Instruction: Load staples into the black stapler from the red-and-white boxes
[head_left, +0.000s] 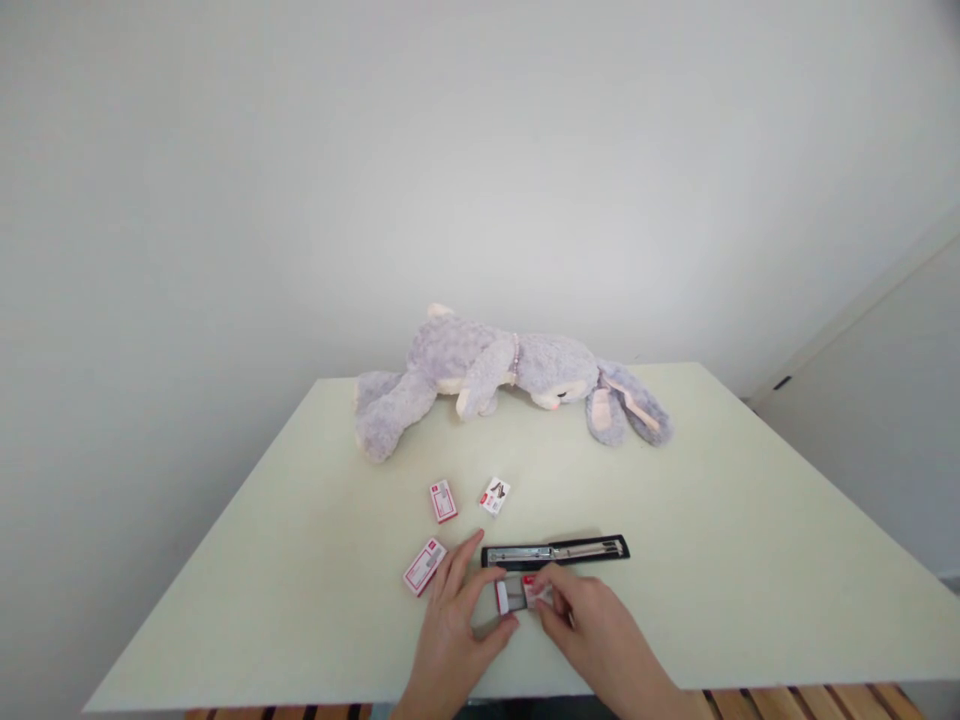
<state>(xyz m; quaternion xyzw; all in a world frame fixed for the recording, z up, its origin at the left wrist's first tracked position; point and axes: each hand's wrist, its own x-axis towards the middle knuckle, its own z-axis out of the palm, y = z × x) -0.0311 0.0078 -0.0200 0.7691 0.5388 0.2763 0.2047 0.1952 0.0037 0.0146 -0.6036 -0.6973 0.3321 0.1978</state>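
1. Pale green table (750,520) is seen against a plain white wall, with wooden slats showing under its near edge.
2. At the far side of the table a grey plush rabbit (495,375) is laid on its side, legs to the left and long ears to the right.
3. Nearer, left of centre, three small red-and-white boxes are scattered: one box (424,566) just beside the left hand's fingers, a second box (443,501) farther back, and a third box (494,495) to its right.
4. The left hand (454,625) is rested on the table with fingers loosely spread; a small staple box (514,596) is pinched at its left end between thumb and forefinger.
5. The same staple box is pinched at its right end by the fingertips of the right hand (592,625).
6. Just behind the hands, a black stapler (555,551) is laid opened flat, its metal channel facing up.
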